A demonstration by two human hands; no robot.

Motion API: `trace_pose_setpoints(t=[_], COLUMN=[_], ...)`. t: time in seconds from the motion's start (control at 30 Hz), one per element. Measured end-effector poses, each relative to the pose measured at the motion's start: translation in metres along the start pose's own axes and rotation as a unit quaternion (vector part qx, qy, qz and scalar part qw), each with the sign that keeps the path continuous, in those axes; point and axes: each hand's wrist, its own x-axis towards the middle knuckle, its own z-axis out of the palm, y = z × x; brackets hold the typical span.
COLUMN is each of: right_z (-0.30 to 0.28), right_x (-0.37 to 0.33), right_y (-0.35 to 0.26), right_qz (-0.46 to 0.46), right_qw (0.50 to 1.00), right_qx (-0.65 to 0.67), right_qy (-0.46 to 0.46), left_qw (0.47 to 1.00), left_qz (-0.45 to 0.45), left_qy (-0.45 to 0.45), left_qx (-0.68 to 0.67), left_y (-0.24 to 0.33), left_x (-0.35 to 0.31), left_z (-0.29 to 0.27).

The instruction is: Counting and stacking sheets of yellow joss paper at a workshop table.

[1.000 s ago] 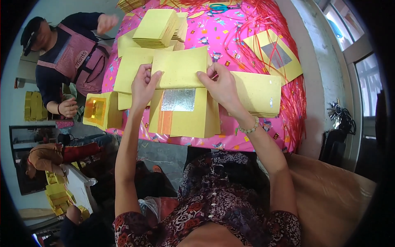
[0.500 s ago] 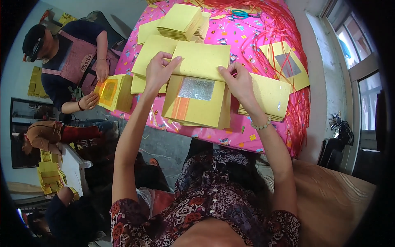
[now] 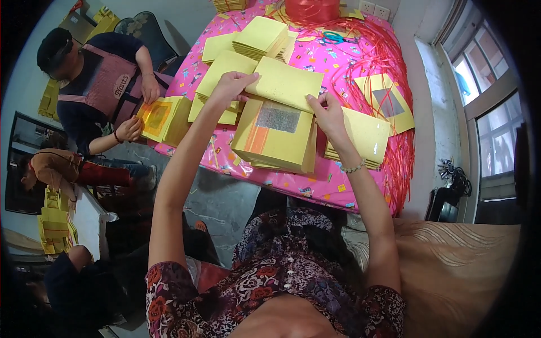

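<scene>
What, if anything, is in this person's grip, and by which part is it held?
A yellow paper sheet: the left grip pinches its left edge, the right grip its lower right corner.

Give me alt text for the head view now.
The left hand and right hand hold a rectangular yellow paper sheet over a yellow paper stack topped with a silver rectangle, on a pink cartoon-print tablecloth. Long red strips lie at right; at left, a co-worker in a pink apron touches another yellow stack.
</scene>
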Motion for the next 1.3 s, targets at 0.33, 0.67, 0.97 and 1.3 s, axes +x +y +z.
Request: trace_pose_setpoints(t=[0.33,0.67,0.97,1.3], right_z=[0.001,-0.014,-0.038,-0.072], right_x=[-0.002,-0.026,-0.086,-0.132], right_y=[0.002,-0.019,-0.042,-0.087], right_qz=[-0.039,-0.128,-0.222,-0.284], right_qw=[0.999,0.972,0.952,0.948], right_qx=[-0.004,0.197,0.203,0.013], right_qy=[0.023,0.021,-0.058,-0.144], left_qw=[0.994,0.942,0.902,0.908], left_qz=[0.006,0.188,0.297,0.259], left_qy=[-0.073,-0.094,-0.075,-0.307], left_qx=[-0.080,-0.261,-0.305,-0.117], left_y=[0.004,0.015,-0.032,-0.020], left_x=[0.009,-0.065,-0.139,-0.187], left_z=[0.002,0.017,0.026,-0.023])
